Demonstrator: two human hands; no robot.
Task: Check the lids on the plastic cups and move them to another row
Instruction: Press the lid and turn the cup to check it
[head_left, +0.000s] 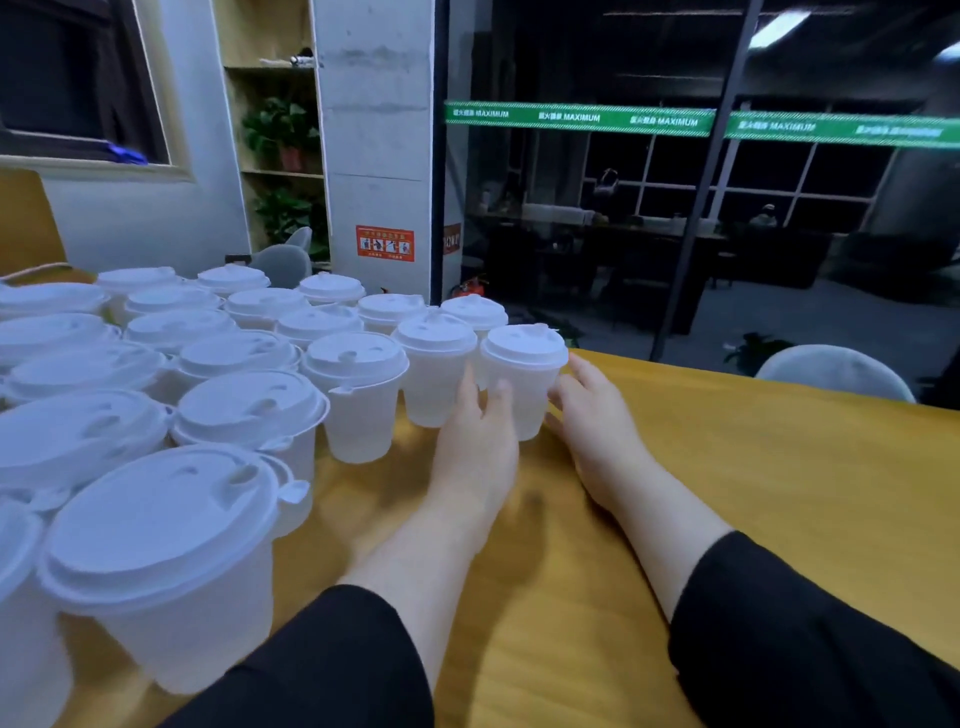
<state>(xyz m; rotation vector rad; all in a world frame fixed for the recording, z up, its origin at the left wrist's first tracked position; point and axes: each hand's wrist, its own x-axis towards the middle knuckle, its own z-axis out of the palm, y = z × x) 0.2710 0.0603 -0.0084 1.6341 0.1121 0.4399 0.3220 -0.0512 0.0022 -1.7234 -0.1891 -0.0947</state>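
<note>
While your two forearms in black sleeves (810, 639) stretch out over the yellow wooden table (753, 493), both hands meet at one translucent white plastic cup (524, 384) capped with a white sip-hole lid (523, 345). Your left hand (475, 447) lies against the cup's near left side, its thumb and fingers curled round the wall, the thumb tip on the front face. Your right hand (592, 415) is at the cup's right side with its fingers relaxed and reaching toward the wall; the motion blur there means you cannot tell for sure whether they touch it. This cup stands upright on the table, at the right end of the nearest row, close to the table's far edge.

Just to its left is a neighbouring lidded cup (435, 369), with your left fingers between the two. Further left, a crowd of identical white lidded plastic cups (208, 364) fills the table in slanting rows, all upright, lids on, the closest one (166, 551) looming large at the lower left. Beyond the table stand a grey chair back (831, 371) and a white pillar carrying a red safety sign (385, 243).
</note>
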